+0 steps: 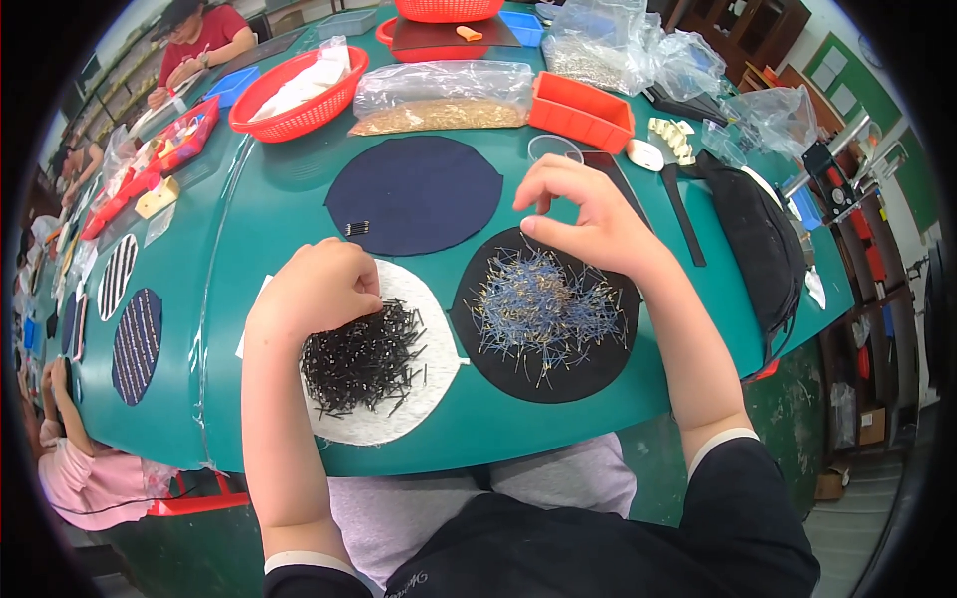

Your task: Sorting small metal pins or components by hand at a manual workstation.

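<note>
My left hand (317, 289) rests curled on a white round pad (399, 419), at the top edge of a heap of small black pins (364, 359); whether it pinches one I cannot tell. My right hand (588, 214) hovers over the far edge of a black round pad (588, 374) that carries a pile of thin blue and silver pins (543, 309). Its thumb and forefinger are pinched together, possibly on a pin too thin to make out. A dark blue round pad (419, 194) lies beyond, with a short row of black pins (356, 228) at its left edge.
On the green table (249, 229) stand a red basket (299, 95), a plastic bag of brass-coloured parts (439, 100), an orange tray (583, 110), a clear round lid (554, 148) and a black bag (763, 244). Other people work at the left, by striped round pads (135, 344).
</note>
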